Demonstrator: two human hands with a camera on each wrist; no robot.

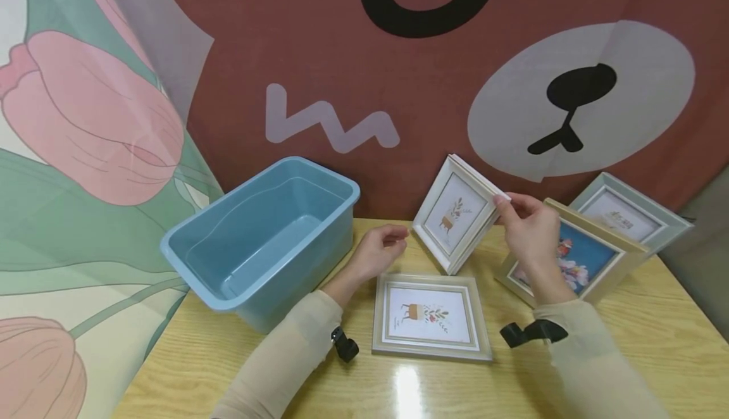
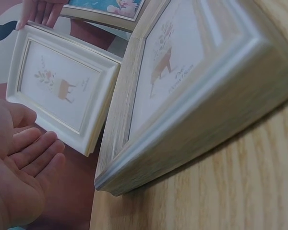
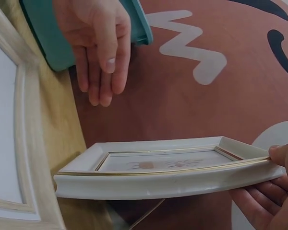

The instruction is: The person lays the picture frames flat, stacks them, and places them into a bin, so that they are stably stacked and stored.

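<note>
My right hand [image 1: 532,229] pinches the upper right edge of a white picture frame [image 1: 434,242], thumb in front and fingers behind. The frame stands tilted at the back of the table, its lower corner low over the tabletop. A plant-in-a-pot print shows in it. My left hand [image 1: 378,251] is held to the left of this frame, fingers loosely bent and holding nothing; in the left wrist view the palm [image 2: 14,177] shows, apart from the frame. Just below lies a champagne-coloured picture frame [image 1: 380,333] flat on the table, with a similar print.
A blue plastic bin [image 1: 302,273] stands at the left of the table. On the right, a gold picture frame [image 1: 617,267] with a blue underwater picture stands before a grey-green frame [image 1: 672,226]. A bear-patterned cloth [image 1: 342,58] hangs behind the table [image 1: 171,375].
</note>
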